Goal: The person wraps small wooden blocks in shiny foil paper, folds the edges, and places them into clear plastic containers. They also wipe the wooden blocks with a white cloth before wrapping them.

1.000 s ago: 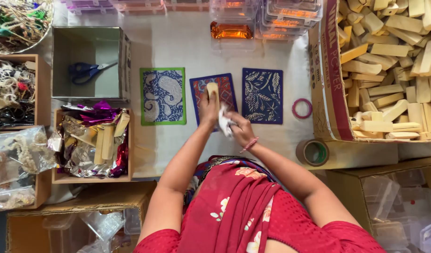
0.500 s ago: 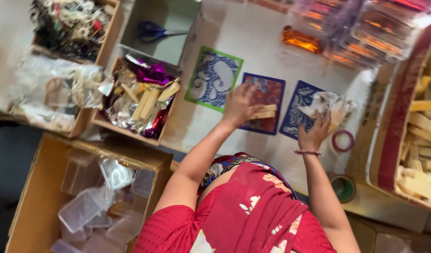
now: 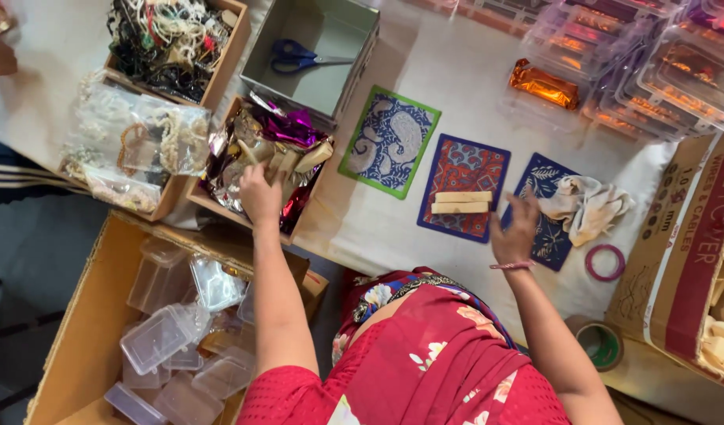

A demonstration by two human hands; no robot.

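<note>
Head view | foil box entered by curled left hand | right hand spread by cloth | two bars laid on mat

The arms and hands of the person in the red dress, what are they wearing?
Both arms are bare from the shoulder down; the red floral dress has no long sleeves. The right hand has a thin pink and red band around the wrist. The left hand and its wrist show no band, ring or glove. No watch shows on either arm.
</note>
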